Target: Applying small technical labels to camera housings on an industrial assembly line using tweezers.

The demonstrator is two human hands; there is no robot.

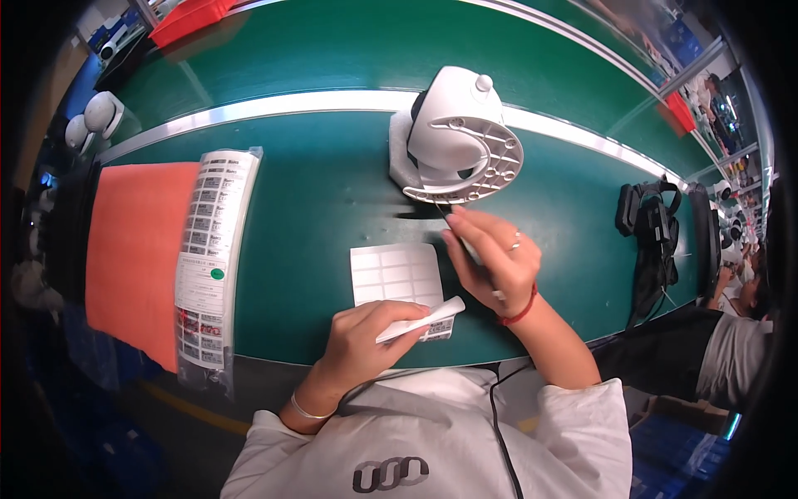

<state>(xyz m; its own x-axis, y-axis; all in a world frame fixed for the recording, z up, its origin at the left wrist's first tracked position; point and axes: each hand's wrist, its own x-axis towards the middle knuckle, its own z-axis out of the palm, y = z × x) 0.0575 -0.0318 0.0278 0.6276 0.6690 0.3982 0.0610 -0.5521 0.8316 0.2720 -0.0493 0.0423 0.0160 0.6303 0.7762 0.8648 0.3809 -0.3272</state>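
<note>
My left hand (pixel 366 339) is closed on a sheet of labels (pixel 397 273), whose near end curls over between thumb and fingers. Most of the sheet lies on the green bench, its grid of cells pale, with a few printed labels showing by the curl. A thin, dark tweezers-like tool (pixel 470 249) is pinched in my right hand (pixel 499 256). Its tip points to the near rim of a white plastic device (pixel 457 125), where small dark marks show. The device lies tipped over, its ribbed underside facing me, beside a white foam piece (pixel 401 158).
On the left lie an orange-red sheet (pixel 137 258) and a clear bag of printed label sheets (pixel 212 266). Black straps and a dark device (pixel 657 233) sit at the right. A pale rail (pixel 316 101) crosses behind the white device. Red trays (pixel 189 18) stand farther back.
</note>
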